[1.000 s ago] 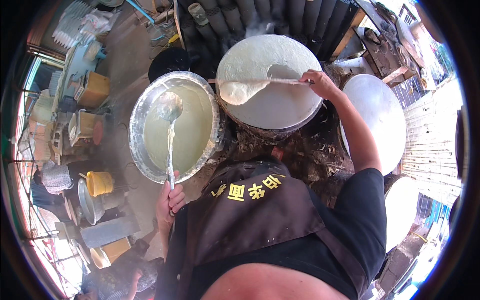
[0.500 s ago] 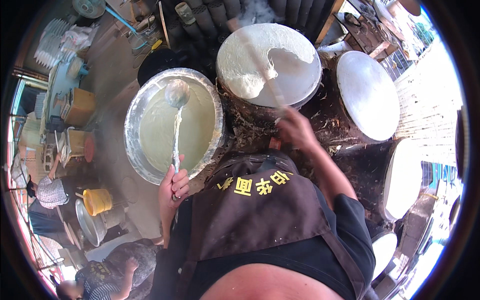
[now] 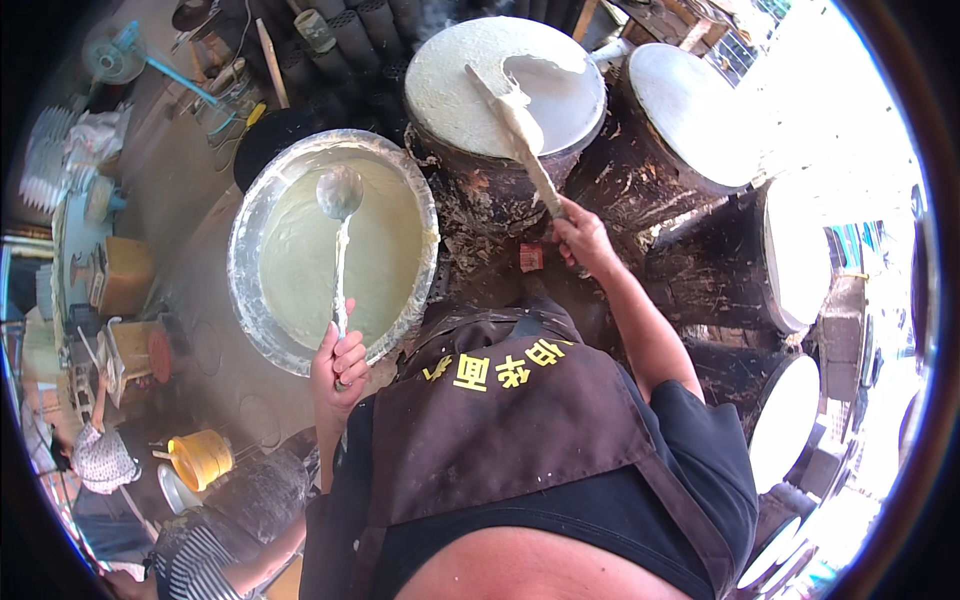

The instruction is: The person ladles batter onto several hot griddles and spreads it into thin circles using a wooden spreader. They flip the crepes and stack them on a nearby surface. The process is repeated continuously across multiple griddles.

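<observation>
My left hand (image 3: 342,362) is closed round the handle of a metal ladle (image 3: 340,192). The ladle's bowl hangs over the pale batter (image 3: 305,275) in a large metal basin (image 3: 240,255) at left. In my right hand (image 3: 584,240) is a long, flat spatula (image 3: 540,180), smeared with batter. Its blade reaches across a round griddle (image 3: 562,105) on a dark drum-shaped stove. A sheet of batter (image 3: 440,85) covers the griddle's left and far part, with a curved edge by the blade; bare metal shows at the right.
More round griddle tops (image 3: 690,110) on drum stoves curve along my right. Dark cylindrical briquettes (image 3: 350,45) stand behind the griddle. At far left are a yellow bucket (image 3: 200,460) and a fan (image 3: 112,52). Co-workers (image 3: 105,460) are at the left and lower left.
The view has shifted, and my right hand's spatula, blurred before, is now sharp with a lump of batter along its blade. My left hand still holds the ladle over the basin.
</observation>
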Demonstrator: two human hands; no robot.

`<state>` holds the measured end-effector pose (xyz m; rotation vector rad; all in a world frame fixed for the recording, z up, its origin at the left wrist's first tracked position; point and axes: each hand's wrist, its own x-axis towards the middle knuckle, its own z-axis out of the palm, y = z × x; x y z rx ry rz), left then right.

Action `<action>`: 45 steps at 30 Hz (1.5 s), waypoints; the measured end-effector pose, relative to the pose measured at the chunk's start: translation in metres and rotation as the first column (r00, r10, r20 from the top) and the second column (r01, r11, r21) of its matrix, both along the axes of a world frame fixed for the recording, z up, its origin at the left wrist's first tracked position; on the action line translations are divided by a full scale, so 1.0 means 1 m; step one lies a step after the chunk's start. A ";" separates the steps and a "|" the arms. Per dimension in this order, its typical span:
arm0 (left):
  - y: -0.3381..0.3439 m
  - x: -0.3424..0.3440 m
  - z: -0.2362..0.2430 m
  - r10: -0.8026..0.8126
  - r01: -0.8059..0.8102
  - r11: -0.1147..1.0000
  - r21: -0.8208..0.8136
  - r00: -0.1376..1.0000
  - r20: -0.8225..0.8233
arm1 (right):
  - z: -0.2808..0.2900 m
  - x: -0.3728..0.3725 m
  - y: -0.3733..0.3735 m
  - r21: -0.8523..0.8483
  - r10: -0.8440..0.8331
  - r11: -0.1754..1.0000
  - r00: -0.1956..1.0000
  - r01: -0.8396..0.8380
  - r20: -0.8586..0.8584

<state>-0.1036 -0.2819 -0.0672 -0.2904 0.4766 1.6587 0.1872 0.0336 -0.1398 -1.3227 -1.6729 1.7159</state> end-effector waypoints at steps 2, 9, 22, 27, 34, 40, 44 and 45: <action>-0.002 -0.003 -0.002 -0.024 0.024 1.000 -0.001 1.000 0.014 | 0.004 0.017 0.011 0.047 0.024 0.999 1.000 -0.024 -0.012; 0.007 0.009 0.009 -0.025 0.027 0.998 0.061 0.999 -0.033 | 0.008 0.009 0.072 0.011 -0.051 0.999 0.993 0.053 -0.105; 0.034 0.057 0.012 0.012 -0.015 0.999 -0.034 0.997 -0.072 | 0.003 0.075 0.067 0.266 0.043 0.958 0.973 -0.104 0.227; 0.041 0.064 0.014 0.015 -0.017 0.999 -0.030 0.998 -0.062 | 0.020 0.066 0.132 0.230 0.071 0.965 0.968 -0.128 0.240; 0.045 0.077 0.026 0.122 -0.123 0.992 -0.030 0.992 -0.033 | -0.037 0.077 0.123 0.875 0.160 0.449 0.980 -0.181 0.121; 0.052 0.081 0.034 0.119 -0.121 0.992 -0.041 0.992 -0.049 | -0.018 0.056 0.214 0.682 0.041 0.687 0.950 -0.251 0.309; 0.068 0.087 0.046 0.116 -0.118 0.991 -0.059 0.992 -0.044 | -0.022 0.018 0.271 0.686 -0.053 0.679 0.914 -0.261 0.401; 0.069 0.088 0.046 0.116 -0.118 0.991 -0.060 0.992 -0.041 | -0.018 0.012 0.272 0.678 -0.059 0.684 0.906 -0.269 0.419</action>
